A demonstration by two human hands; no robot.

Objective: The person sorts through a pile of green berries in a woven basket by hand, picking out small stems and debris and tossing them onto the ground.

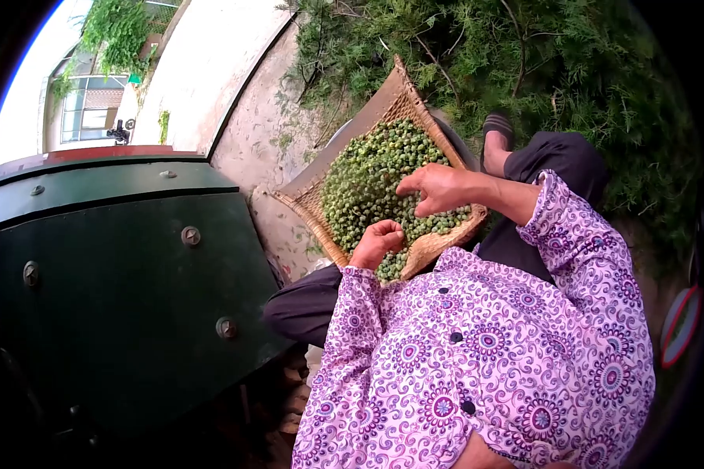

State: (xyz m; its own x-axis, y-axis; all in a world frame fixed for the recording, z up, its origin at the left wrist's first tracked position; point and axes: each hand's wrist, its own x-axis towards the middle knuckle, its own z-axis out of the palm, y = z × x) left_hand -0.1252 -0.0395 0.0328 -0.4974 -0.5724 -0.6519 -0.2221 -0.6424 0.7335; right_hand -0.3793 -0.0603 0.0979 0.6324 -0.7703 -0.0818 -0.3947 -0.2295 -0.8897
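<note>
Sitting with a woven basket [383, 109] across the lap, a person in a purple patterned shirt [485, 352] is bending over a heap of small green fruits [368, 180] that is filling the basket. The left hand [379, 242] is resting on the fruits at the near edge, clenched in a loose fist. The right hand [438, 189] is hanging just farther and to the right, fingers curling toward the heap; whether it is gripping a fruit cannot be told. A dark green metal body [117, 289] is standing at the left.
</note>
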